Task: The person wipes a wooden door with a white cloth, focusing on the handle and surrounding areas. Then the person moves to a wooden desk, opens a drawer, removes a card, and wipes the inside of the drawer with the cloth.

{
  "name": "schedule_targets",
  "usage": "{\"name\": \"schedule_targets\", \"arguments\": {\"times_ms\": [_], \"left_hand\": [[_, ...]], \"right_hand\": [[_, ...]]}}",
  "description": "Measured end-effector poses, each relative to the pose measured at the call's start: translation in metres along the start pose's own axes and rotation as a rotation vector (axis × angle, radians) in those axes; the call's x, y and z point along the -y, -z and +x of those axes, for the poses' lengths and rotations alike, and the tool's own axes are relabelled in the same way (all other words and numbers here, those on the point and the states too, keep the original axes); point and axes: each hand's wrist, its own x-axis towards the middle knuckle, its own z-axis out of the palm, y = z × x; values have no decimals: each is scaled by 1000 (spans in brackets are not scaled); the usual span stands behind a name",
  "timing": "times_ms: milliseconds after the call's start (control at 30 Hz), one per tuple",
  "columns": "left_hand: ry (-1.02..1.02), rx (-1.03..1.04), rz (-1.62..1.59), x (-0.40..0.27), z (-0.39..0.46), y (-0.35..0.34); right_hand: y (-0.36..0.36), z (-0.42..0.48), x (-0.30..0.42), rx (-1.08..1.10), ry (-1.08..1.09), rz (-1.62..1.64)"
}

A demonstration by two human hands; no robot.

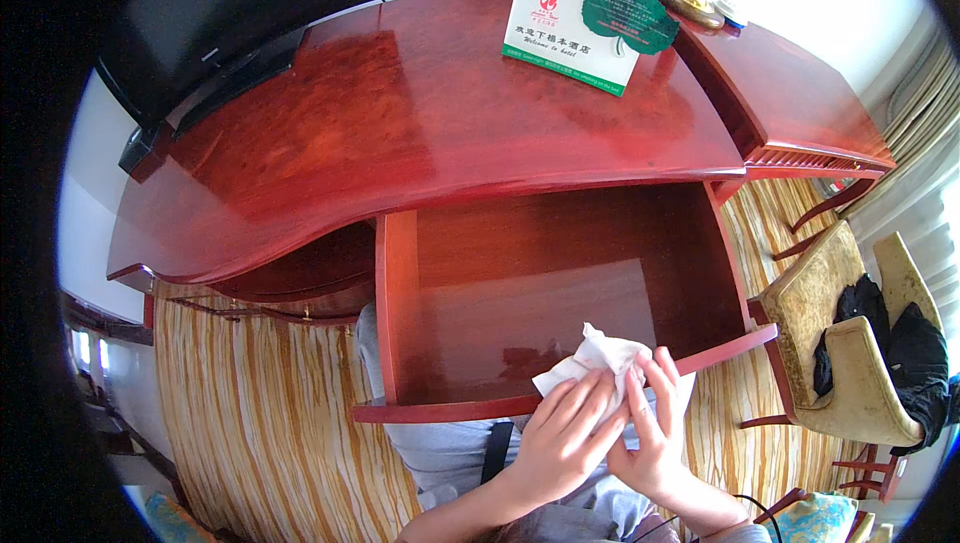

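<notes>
A crumpled white tissue or cloth [606,357] is held between my two hands, over the front edge of a pulled-out wooden drawer [525,318]. My left hand [570,430] lies on the cloth from the left, its fingers pointing up and away. On the other side my right hand [651,423] pinches the cloth near its upper right part with thumb and fingertips. Light reflects off the drawer's floor, and no object shows inside it. The drawer belongs to a glossy red-brown desk [480,115].
On the desk lies a white and green card [562,55] with a green leaf-shaped card [631,18]. A television [247,25] stands at the left, a lamp base [690,3] at the back right. An upholstered chair [810,303] with dark clothing [919,363] stands right.
</notes>
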Motion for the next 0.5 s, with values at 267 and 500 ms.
{"name": "schedule_targets", "arguments": {"times_ms": [267, 500], "left_hand": [[13, 124, 23, 34, -31, 58], [192, -31, 240, 59, -76, 120]], "right_hand": [[-9, 19, 37, 325, 75, -6], [-67, 40, 101, 331, 379, 25]]}}
